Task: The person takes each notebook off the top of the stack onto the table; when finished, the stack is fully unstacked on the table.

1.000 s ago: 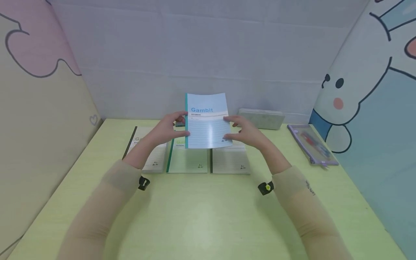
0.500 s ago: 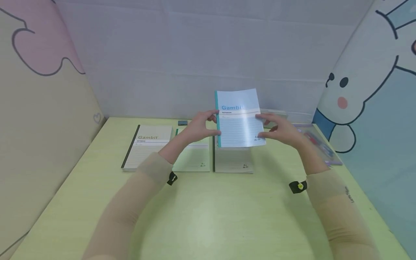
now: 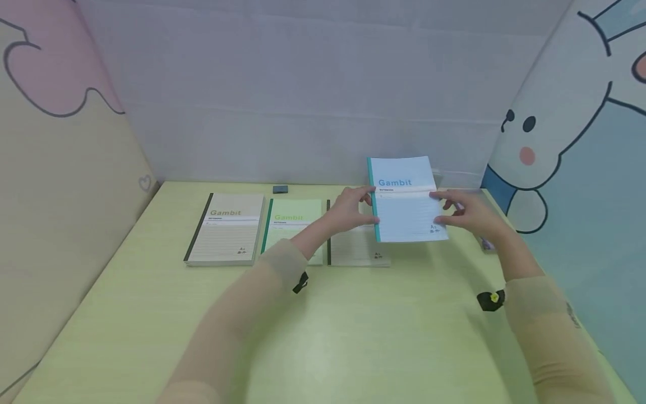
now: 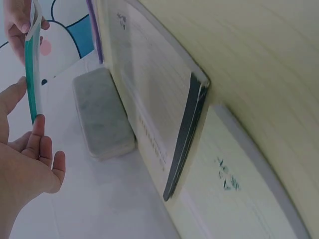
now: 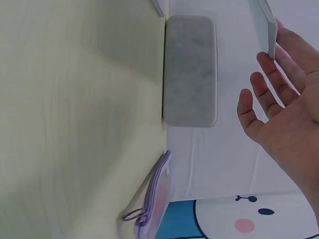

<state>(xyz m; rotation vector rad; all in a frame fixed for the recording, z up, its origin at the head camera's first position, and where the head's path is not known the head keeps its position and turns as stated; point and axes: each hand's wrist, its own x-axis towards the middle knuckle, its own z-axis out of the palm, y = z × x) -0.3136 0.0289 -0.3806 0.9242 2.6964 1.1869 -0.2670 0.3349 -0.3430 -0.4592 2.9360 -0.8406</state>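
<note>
A blue Gambit notebook [image 3: 406, 210] with a teal spine is held up off the table, its cover facing me. My left hand [image 3: 348, 210] pinches its spine edge between thumb and fingers. On the opposite edge, my right hand [image 3: 469, 213] pinches it the same way. Below lie three sets of Gambit notebooks in a row: a grey-white stack [image 3: 224, 230] at the left, a green notebook [image 3: 292, 216] in the middle, partly behind my left arm, and a grey notebook [image 3: 355, 249] partly covered by my left hand and the blue one. The left wrist view shows the teal spine [image 4: 33, 74] edge-on.
A grey case [image 5: 190, 72] stands against the back wall, mostly behind the blue notebook in the head view. A purple-edged zip pouch [image 5: 154, 194] lies at the right. A small dark block [image 3: 280, 189] sits at the table's back edge.
Both hands have carried the blue notebook to the right, from above the middle notebooks to the right of the row. Over the last half second it has also come lower.
</note>
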